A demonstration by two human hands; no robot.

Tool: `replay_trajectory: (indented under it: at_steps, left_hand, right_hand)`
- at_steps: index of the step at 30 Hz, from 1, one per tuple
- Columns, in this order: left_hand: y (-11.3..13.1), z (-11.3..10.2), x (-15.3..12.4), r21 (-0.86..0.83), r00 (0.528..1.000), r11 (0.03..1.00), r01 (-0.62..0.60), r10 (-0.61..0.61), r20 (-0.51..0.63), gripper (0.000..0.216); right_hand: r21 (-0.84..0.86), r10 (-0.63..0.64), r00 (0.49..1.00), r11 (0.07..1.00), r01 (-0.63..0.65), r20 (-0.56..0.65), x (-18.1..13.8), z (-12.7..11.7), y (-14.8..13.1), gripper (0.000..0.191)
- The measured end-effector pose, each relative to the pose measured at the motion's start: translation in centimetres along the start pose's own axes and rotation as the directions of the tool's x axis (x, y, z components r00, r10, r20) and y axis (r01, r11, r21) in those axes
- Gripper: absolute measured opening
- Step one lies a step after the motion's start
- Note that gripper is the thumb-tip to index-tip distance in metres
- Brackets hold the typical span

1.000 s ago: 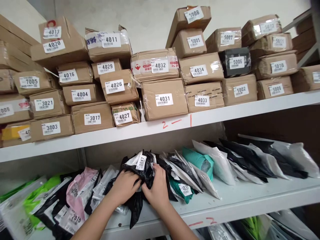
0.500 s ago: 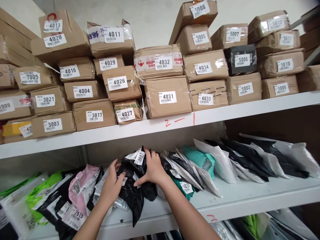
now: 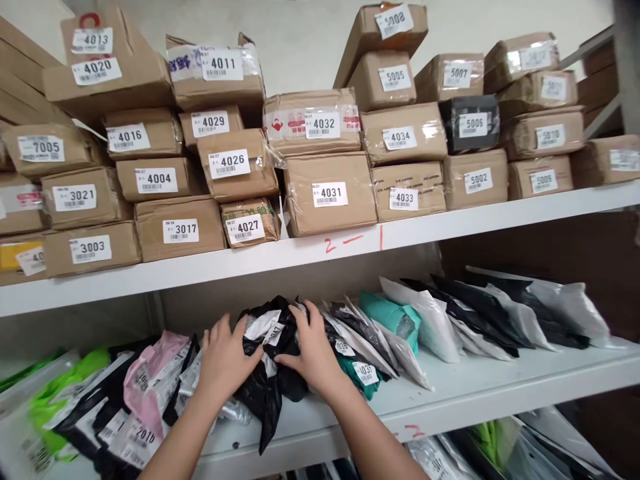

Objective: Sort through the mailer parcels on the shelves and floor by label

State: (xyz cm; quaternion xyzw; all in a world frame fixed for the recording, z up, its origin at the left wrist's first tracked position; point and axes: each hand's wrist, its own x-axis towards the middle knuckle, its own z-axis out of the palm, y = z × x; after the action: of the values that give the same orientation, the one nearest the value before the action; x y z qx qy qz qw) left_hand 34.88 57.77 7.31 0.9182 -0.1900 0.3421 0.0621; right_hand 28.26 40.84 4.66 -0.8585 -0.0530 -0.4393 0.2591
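Note:
A crumpled black mailer bag [image 3: 265, 393] with white labels, one ending in 047, stands among other parcels on the lower shelf. My left hand [image 3: 227, 363] is around its left side, thumb across the front and fingers spread toward the back. On the bag's right side, my right hand [image 3: 315, 350] grips with its thumb in front and its fingers over the top edge. Part of the bag's sides is hidden behind both hands. A clear plastic bag [image 3: 235, 410] shows below my left wrist. Right of my right hand is a teal bag [image 3: 367, 373] with a label.
Numbered cardboard boxes [image 3: 330, 193] are stacked on the upper shelf, whose white edge [image 3: 280, 250] runs above my hands. A pink bag [image 3: 155, 380] and a green bag [image 3: 70, 393] lean at left. White and black mailers [image 3: 425, 323] lean at right.
My left hand has moved up and over the left side of the black mailer bag. My right fingers have shifted off its label, which sits lower. The view has moved slightly.

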Motion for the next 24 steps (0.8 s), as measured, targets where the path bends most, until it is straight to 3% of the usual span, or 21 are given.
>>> replay_trajectory:
  at_steps: [2, 4, 6, 8, 10, 11, 14, 16, 18, 21, 24]
  left_hand:
    - [0.8, -0.2, -0.5, 0.024, 0.974, 0.994, -0.107, 0.110, -0.199, 0.065]
    - [1.8, 0.0, -0.5, 0.043, 0.901, 0.959, -0.280, 0.278, -0.332, 0.065]
    - [3.0, 0.3, -0.3, 0.084, 0.826, 0.902, -0.424, 0.423, -0.373, 0.064]
    - [4.2, 0.8, 0.2, 0.091, 0.805, 0.866, -0.492, 0.492, -0.332, 0.062]
    - [5.4, 1.1, 0.6, 0.045, 0.829, 0.864, -0.502, 0.496, -0.259, 0.056]
    - [6.1, 1.2, 0.7, 0.015, 0.841, 0.863, -0.505, 0.496, -0.219, 0.055]
    - [7.8, 1.0, 1.5, -0.043, 0.852, 0.857, -0.513, 0.503, -0.148, 0.064]
    - [8.7, 0.5, 2.4, -0.043, 0.859, 0.862, -0.506, 0.499, -0.111, 0.080]
    - [9.1, -0.1, 3.4, -0.042, 0.867, 0.866, -0.498, 0.497, -0.018, 0.083]
    - [8.9, -0.9, 4.7, -0.037, 0.825, 0.838, -0.545, 0.543, 0.155, 0.061]
    - [7.9, -0.8, 5.4, 0.003, 0.768, 0.779, -0.627, 0.617, 0.169, 0.046]
  right_hand:
    - [0.048, -0.066, 0.962, 0.995, 0.082, -0.264, -1.7, -1.8, 0.3, 0.063]
    - [0.011, -0.121, 0.852, 0.989, 0.147, -0.510, -3.6, -3.5, 0.8, 0.037]
    - [-0.039, -0.129, 0.751, 0.990, 0.136, -0.648, -5.3, -4.7, 1.6, 0.022]
    - [-0.061, -0.091, 0.717, 0.996, 0.068, -0.692, -6.6, -5.3, 2.9, 0.018]
    - [-0.068, -0.049, 0.729, 0.998, 0.003, -0.683, -7.3, -5.2, 4.5, 0.022]
    - [-0.068, -0.037, 0.760, 0.998, -0.009, -0.649, -7.6, -5.0, 5.3, 0.026]
    - [-0.052, -0.052, 0.917, 0.998, 0.034, -0.395, -8.2, -3.9, 7.0, 0.048]
    - [-0.045, -0.052, 0.974, 0.998, 0.043, -0.219, -8.7, -2.9, 7.3, 0.063]
    - [-0.055, 0.002, 0.981, 0.998, -0.013, -0.195, -9.2, -2.1, 7.0, 0.061]
    - [-0.089, 0.107, 0.973, 0.988, -0.128, -0.206, -9.8, -1.2, 6.7, 0.052]
    - [-0.197, 0.126, 0.985, 0.969, -0.147, -0.118, -9.5, -0.6, 6.7, 0.047]
